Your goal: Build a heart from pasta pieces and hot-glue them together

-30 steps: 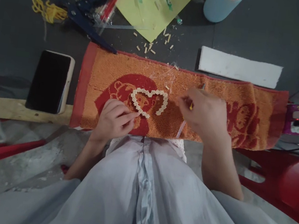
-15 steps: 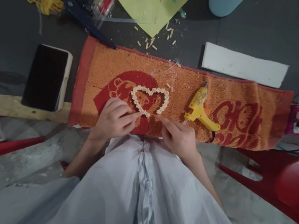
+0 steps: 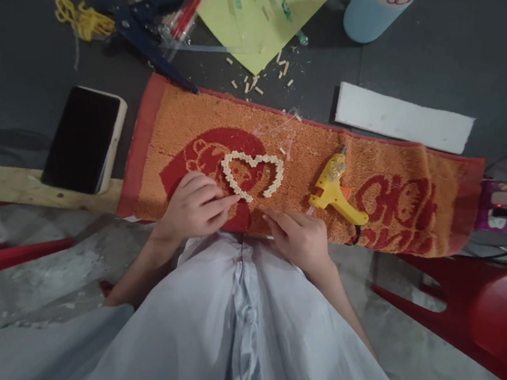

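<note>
A heart-shaped outline (image 3: 275, 185) made of small pale stick pieces lies on an orange and red towel (image 3: 306, 144), with a gap near its bottom tip. My left hand (image 3: 196, 205) is closed, its fingertips holding the heart's lower left edge by the tip. Just below the gap, my right hand (image 3: 298, 234) has thumb and forefinger pressed together, apart from the heart. Whatever small thing may sit in that pinch is too small to make out. A yellow glue gun (image 3: 335, 191) rests on the towel to the right of my right hand.
Loose cut stick pieces (image 3: 253, 82) are scattered beyond the towel, near yellow-green paper (image 3: 257, 22). Dark blue cutters (image 3: 159, 56) overlap the towel's edge. Around stand a phone (image 3: 83, 139), white foam strip (image 3: 403, 117), blue cup (image 3: 372, 15) and yellow yarn (image 3: 84, 19).
My right hand has drawn slightly down, away from the heart's open end, its fingertips closer together. My left hand stays at the heart's lower edge. The view has shifted a little.
</note>
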{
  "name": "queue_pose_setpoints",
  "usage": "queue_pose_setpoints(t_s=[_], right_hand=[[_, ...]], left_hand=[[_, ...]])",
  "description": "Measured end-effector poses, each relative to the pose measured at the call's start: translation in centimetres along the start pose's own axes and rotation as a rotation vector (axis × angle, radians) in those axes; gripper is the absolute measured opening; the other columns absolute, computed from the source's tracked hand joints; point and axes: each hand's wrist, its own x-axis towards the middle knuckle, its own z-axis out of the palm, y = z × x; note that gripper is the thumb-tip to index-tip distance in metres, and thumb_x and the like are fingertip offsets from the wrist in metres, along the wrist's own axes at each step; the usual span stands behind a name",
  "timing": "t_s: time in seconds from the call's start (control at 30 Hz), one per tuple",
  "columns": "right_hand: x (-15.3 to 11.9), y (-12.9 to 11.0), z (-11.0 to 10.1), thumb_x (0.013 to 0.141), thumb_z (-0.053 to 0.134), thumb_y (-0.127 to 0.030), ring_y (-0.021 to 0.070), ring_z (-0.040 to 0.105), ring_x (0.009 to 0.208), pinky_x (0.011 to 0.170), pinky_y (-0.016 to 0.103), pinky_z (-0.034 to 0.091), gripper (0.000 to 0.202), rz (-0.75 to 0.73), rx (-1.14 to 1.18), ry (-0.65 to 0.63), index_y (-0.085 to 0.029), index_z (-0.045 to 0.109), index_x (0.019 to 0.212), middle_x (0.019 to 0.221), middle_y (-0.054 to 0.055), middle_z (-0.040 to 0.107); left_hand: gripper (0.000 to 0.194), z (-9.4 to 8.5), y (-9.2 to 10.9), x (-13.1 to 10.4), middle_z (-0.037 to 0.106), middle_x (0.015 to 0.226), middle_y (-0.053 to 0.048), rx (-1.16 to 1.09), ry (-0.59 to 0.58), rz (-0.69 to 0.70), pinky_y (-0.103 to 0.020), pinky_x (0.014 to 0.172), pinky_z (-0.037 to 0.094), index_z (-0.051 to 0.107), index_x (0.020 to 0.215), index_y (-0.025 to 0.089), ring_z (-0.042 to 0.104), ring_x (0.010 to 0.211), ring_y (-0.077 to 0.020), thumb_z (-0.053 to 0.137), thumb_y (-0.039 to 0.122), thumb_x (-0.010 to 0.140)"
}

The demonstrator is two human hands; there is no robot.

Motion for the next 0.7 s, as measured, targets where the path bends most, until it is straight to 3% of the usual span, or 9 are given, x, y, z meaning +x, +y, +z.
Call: queue_pose_setpoints(t_s=[0.17,0.4,0.53,0.7], right_hand=[[0.4,0.3,-0.6,0.098,0.055,-0.026,0.0113,0.059,0.054,0.053,0.025,0.037,0.027,0.078,-0.008,0.036,-0.019,0.071,0.078,0.064,0.001,0.07],[0.9,0.2,-0.6,0.098,0.056,-0.034,0.013,0.062,0.059,0.056,0.024,0.037,0.026,0.18,-0.023,-0.023,-0.019,0.067,0.081,0.068,0.002,0.071],[0.9,0.2,-0.2,0.098,0.051,-0.034,0.0173,0.066,0.062,0.055,0.026,0.037,0.027,0.327,-0.101,-0.077,-0.017,0.072,0.097,0.073,0.005,0.075],[1.2,-0.3,0.1,0.098,0.05,-0.033,0.0218,0.072,0.071,0.059,0.028,0.041,0.033,0.427,-0.118,-0.17,-0.016,0.072,0.116,0.085,0.009,0.079]], left_hand=[[0.019,-0.1,0.1,-0.1,0.065,0.069,0.001,-0.037,0.061,0.023,-0.035,0.076,0.049,0.071,0.096,0.021,0.057,0.073,-0.0167,0.062,0.012,0.083],[0.021,0.1,0.3,-0.4,0.067,0.069,0.0,-0.006,0.149,0.009,-0.034,0.072,0.05,0.069,0.1,0.019,0.058,0.07,-0.0176,0.061,0.009,0.083],[0.021,0.1,0.4,-0.4,0.07,0.073,-0.003,0.014,0.177,-0.118,-0.033,0.074,0.051,0.069,0.103,0.018,0.061,0.073,-0.0184,0.057,0.01,0.087],[0.022,0.4,0.4,-0.5,0.075,0.085,-0.005,-0.027,0.176,-0.383,-0.033,0.082,0.053,0.07,0.104,0.019,0.067,0.08,-0.0179,0.05,0.016,0.094]])
